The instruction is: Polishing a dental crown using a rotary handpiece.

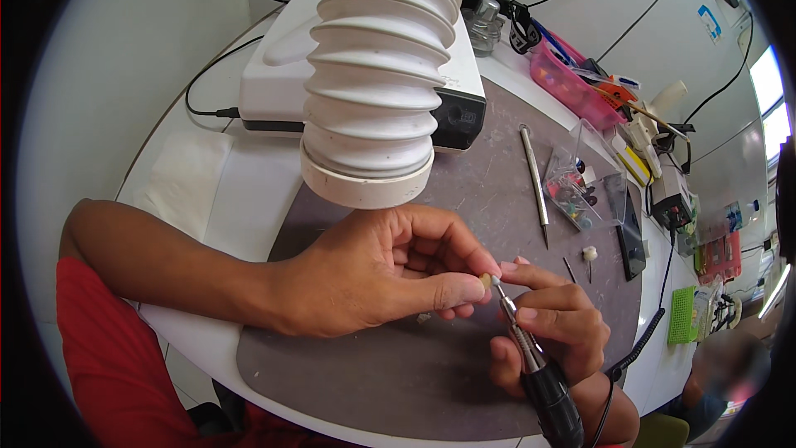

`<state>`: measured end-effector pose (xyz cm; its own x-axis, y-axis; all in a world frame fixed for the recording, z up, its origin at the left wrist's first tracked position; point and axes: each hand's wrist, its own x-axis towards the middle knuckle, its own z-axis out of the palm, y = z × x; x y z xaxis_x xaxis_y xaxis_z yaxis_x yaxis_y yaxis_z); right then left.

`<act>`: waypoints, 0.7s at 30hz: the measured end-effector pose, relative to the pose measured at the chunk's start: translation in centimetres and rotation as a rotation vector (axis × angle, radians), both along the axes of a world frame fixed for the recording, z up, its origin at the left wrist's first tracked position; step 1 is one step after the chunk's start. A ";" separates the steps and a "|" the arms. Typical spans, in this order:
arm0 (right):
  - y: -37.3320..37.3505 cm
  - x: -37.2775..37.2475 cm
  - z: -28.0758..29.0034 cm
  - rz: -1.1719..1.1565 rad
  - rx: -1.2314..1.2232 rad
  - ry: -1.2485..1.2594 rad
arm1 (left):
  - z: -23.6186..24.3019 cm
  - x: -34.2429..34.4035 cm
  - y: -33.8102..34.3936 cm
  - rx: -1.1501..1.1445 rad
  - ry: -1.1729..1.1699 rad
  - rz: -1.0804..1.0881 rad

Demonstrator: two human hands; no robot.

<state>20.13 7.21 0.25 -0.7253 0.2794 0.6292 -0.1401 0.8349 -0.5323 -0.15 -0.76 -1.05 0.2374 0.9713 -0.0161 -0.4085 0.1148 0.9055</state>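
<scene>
My left hand [377, 274] is closed, pinching a small yellowish, tooth-like piece [486, 280] between thumb and forefinger. Its exact kind is too small to make out. My right hand [564, 315] grips a rotary handpiece [527, 347] with a black body and a silver neck. The handpiece's small pale tip [496, 280] meets the yellowish piece, just past my left fingertips. Both hands are over a grey-brown mat [398, 382], below the mouth of a wide white ribbed hose [373, 108].
A white machine [278, 75] stands behind the hose. To the right lie a pointed metal tool [535, 187], a clear box of small bits [584, 191], a white-headed bur [589, 255] and a black flat object [630, 241]. A pink basket [572, 87] stands farther back; another person [725, 369] is at lower right.
</scene>
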 end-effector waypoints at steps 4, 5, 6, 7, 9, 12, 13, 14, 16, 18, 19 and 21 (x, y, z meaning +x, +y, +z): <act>0.2 0.0 0.0 -0.001 -0.008 -0.007 | 0.1 -0.1 0.1 -0.016 -0.001 -0.005; 0.2 0.0 0.1 0.013 0.008 -0.009 | 0.0 -0.1 0.2 -0.011 0.003 -0.010; 0.1 0.0 0.1 0.027 0.024 -0.010 | 0.0 -0.1 0.2 -0.005 0.006 -0.014; 0.2 0.0 0.1 0.027 0.023 -0.010 | 0.0 -0.1 0.2 -0.006 0.006 -0.014; 0.2 0.0 0.0 0.007 0.010 -0.006 | -0.1 -0.1 0.2 -0.010 -0.013 -0.017; 0.2 0.0 0.0 -0.003 0.022 -0.006 | 0.0 0.0 0.2 -0.017 -0.016 -0.019; 0.2 0.0 0.0 -0.002 0.022 -0.006 | 0.0 0.0 0.2 -0.016 -0.016 -0.018; 0.2 0.0 0.1 0.017 0.026 -0.010 | -0.1 0.0 0.1 -0.014 -0.020 -0.022; 0.2 0.0 0.1 0.035 0.029 -0.014 | 0.0 -0.1 0.1 -0.012 -0.023 -0.026; 0.2 0.0 -0.2 -0.012 0.019 0.001 | 0.0 -0.1 0.1 -0.017 -0.026 -0.028; 0.2 0.0 -0.1 -0.012 0.019 0.002 | 0.0 0.0 0.1 -0.016 -0.026 -0.028; 0.2 0.0 0.0 0.014 0.015 -0.005 | 0.0 0.0 0.2 -0.019 -0.022 -0.037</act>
<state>20.13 7.45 0.21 -0.7325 0.2594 0.6294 -0.1492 0.8409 -0.5202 -0.18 -0.57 -1.07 0.2736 0.9614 -0.0287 -0.4239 0.1473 0.8937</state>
